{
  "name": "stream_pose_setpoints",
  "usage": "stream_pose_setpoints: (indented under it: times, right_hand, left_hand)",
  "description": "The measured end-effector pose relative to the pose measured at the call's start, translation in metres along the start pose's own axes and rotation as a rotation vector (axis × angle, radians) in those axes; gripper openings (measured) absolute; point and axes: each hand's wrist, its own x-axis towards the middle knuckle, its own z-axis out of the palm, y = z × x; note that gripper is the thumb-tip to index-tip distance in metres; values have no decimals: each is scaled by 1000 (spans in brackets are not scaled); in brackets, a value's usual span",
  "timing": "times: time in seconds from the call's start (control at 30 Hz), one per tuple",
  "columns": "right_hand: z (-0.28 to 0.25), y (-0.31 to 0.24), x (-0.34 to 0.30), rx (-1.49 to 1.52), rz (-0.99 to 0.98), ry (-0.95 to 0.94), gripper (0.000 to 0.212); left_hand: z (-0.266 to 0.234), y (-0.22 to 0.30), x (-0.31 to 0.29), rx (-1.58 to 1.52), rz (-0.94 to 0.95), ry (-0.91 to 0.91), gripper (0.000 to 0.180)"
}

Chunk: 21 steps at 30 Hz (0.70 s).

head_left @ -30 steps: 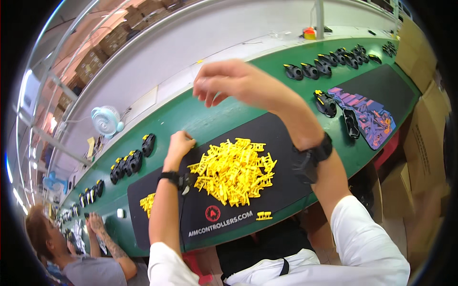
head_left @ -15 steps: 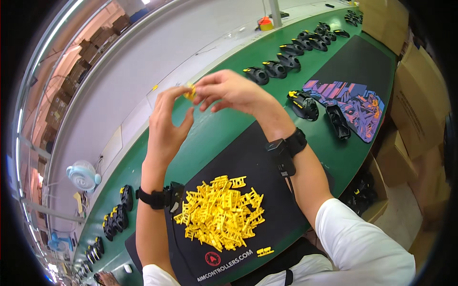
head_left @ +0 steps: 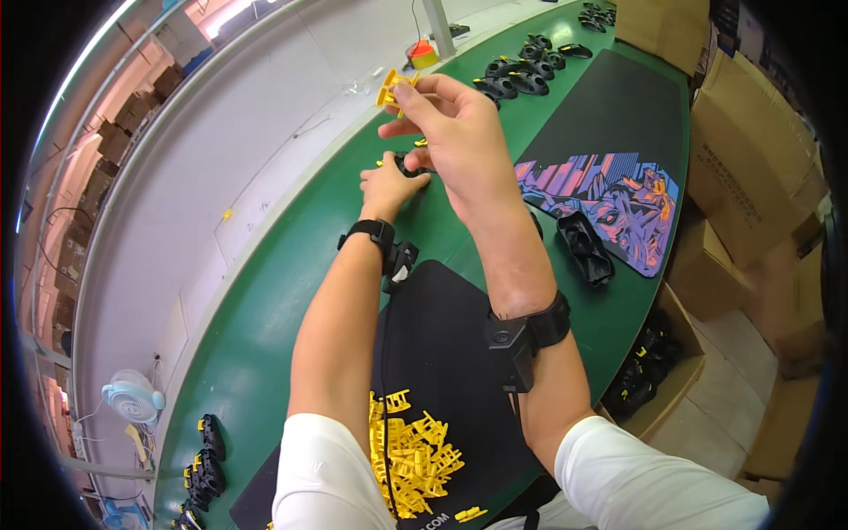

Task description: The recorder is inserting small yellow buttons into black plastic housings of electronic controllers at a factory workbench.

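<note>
My right hand [head_left: 473,146] is raised over the far part of the green table, pinching a small yellow plastic frame piece [head_left: 389,92] between thumb and fingers. Below and to its left, my left hand [head_left: 385,189] has its fingers round a black plastic shell [head_left: 408,164] with yellow on it. My right hand partly covers that shell. A heap of similar yellow pieces [head_left: 411,468] lies on the black mat [head_left: 442,344] near me, partly behind my left sleeve. One yellow piece [head_left: 471,514] lies apart from the heap.
More black shells [head_left: 528,81] stand in a group at the far end of the green table [head_left: 265,353]. An upturned shell [head_left: 585,252] lies beside a colourful patterned mat [head_left: 649,212]. Cardboard boxes [head_left: 733,168] crowd the right side. A small fan [head_left: 132,402] stands at left.
My hands were together at the yellow piece and have parted. My left hand has reached away to a black shell; my right keeps the yellow piece. The view has shifted.
</note>
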Motion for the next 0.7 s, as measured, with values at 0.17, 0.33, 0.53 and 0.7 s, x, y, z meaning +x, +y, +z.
stream_pose_setpoints:
  times: [0.17,0.33,0.53,0.7]
  right_hand:
    - [-16,-2,4,38,-62,19,24]
    - [12,3,-5,-138,33,-231,23]
    - [68,16,-44,-244,103,-633,18]
    - [118,11,-101,-242,99,-798,15]
  left_hand:
    - [-71,28,-25,-531,-280,-162,69]
    - [-167,-21,-118,-1625,-31,-241,51]
    - [-226,-47,-280,-1967,195,-116,51]
    - [-234,-38,-364,-1466,147,393,91]
